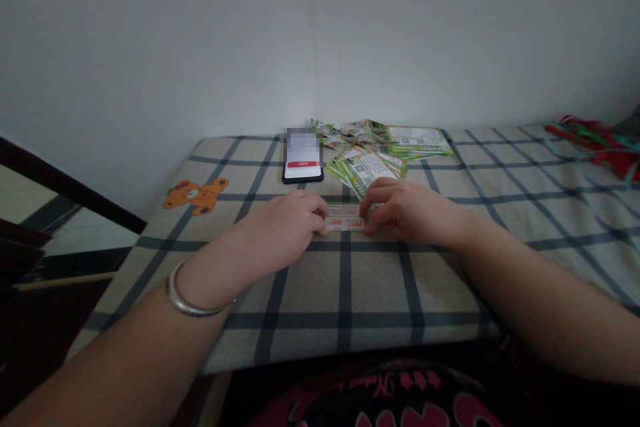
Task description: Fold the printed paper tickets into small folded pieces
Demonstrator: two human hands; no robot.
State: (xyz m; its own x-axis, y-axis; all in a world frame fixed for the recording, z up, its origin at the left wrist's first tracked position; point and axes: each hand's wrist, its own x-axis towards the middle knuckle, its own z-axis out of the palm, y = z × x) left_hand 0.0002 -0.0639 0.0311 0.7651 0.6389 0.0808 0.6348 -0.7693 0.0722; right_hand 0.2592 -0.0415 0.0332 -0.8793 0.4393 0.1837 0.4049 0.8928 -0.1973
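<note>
A small white card with orange print (344,218) lies on the checked cloth (350,280) between my hands. My left hand (285,227), fingers curled, pinches the card's left end. My right hand (405,210), also curled, pinches its right end. Both hands rest on the cloth. A silver bangle (186,300) sits on my left wrist.
A phone (303,159) with a lit screen lies just beyond the hands. A heap of green and white printed cards (380,147) spreads to its right. Red and green cords (600,143) lie at the far right. A bear picture (196,195) marks the cloth's left. A wall stands behind.
</note>
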